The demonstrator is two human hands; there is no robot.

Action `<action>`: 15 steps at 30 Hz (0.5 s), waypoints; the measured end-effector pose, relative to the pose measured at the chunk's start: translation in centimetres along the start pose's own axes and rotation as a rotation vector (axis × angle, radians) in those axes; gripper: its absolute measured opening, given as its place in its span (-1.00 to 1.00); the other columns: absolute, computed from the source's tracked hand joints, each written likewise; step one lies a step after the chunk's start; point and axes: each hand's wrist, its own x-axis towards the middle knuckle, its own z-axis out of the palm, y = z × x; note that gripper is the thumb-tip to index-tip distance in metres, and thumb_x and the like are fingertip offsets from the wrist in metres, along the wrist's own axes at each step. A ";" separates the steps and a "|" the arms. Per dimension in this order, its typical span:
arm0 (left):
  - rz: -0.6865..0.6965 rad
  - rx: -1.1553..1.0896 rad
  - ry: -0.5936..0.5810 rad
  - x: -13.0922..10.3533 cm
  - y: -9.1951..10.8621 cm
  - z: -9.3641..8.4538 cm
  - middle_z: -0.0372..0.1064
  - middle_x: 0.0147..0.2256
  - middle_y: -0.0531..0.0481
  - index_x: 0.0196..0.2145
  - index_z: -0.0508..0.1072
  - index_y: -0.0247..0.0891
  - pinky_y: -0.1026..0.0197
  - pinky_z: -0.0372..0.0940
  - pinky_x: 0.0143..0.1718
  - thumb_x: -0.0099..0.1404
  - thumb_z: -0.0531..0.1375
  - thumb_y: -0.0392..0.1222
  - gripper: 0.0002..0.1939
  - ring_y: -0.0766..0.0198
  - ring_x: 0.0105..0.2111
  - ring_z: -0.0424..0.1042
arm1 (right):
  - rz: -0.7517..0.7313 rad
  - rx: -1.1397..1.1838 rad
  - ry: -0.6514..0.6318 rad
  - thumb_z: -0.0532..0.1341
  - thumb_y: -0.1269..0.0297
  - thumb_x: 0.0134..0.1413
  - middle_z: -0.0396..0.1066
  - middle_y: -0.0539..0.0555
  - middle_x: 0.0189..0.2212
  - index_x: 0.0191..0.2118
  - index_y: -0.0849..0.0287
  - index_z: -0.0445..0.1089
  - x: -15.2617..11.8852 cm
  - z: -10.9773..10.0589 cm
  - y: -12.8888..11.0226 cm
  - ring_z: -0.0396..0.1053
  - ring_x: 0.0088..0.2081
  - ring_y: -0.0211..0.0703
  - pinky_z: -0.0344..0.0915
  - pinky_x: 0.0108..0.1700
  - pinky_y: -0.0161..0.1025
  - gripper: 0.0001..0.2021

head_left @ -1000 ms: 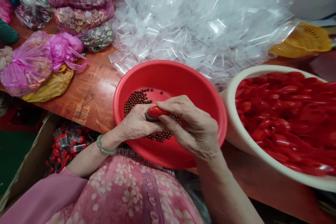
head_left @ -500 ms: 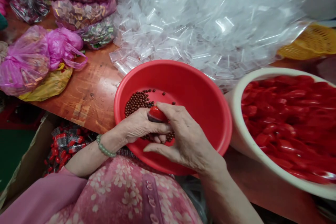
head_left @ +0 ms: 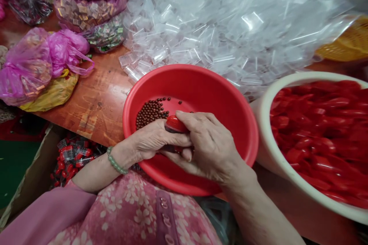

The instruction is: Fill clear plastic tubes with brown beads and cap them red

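Over a red basin (head_left: pixel 189 72) my two hands meet around a small container with a red cap (head_left: pixel 175 123). My left hand (head_left: pixel 155 138), with a green bead bracelet at its wrist, is wrapped round the dark lower part. Closed against the cap and the container's right side is my right hand (head_left: pixel 209 143); its thumb and fingers press on it. Small brown balls (head_left: pixel 151 113) lie in the left part of the basin, partly hidden behind my left hand.
Clear plastic containers (head_left: pixel 201 42) are heaped behind the basin. A white tub (head_left: pixel 267 122) of red caps stands at the right. Knotted pink bags (head_left: pixel 31 61) lie at the left. Below them a carton (head_left: pixel 27 183) holds red-capped containers (head_left: pixel 67 157).
My right hand has closed in round the container, its lower fingers now drawn up beneath it. The view has shifted slightly.
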 end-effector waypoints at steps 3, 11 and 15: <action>0.006 0.057 -0.026 -0.4 0.3 0.0 0.39 -0.62 0.04 -0.61 0.50 -0.31 0.30 0.30 -0.46 -0.06 0.48 -0.05 -0.68 0.38 -0.57 0.35 | -0.001 -0.022 0.054 0.29 0.09 0.02 0.55 0.23 -0.17 0.21 0.12 0.21 -0.2 0.3 0.1 0.53 -0.23 0.09 0.46 -0.16 0.02 -0.38; -0.056 0.068 0.030 -1.4 2.1 0.8 0.44 -0.60 -0.13 -0.61 0.49 -0.34 0.17 0.41 -0.40 0.29 0.03 0.39 -0.28 0.22 -0.54 0.46 | -0.049 -0.070 0.115 0.26 0.04 0.07 0.58 0.21 -0.30 0.27 0.23 0.14 0.3 0.2 0.0 0.53 -0.34 -0.02 0.48 -0.18 -0.04 -0.30; -0.027 -0.017 0.238 -0.4 1.0 1.9 0.21 -0.73 0.03 -0.63 0.30 -0.27 0.33 0.18 -0.65 0.39 -0.11 0.26 -0.35 0.39 -0.73 0.23 | -0.087 -0.152 0.140 0.20 0.14 0.15 0.57 0.21 -0.32 0.26 0.36 0.15 0.6 0.4 -0.1 0.52 -0.36 -0.08 0.47 -0.17 -0.11 -0.37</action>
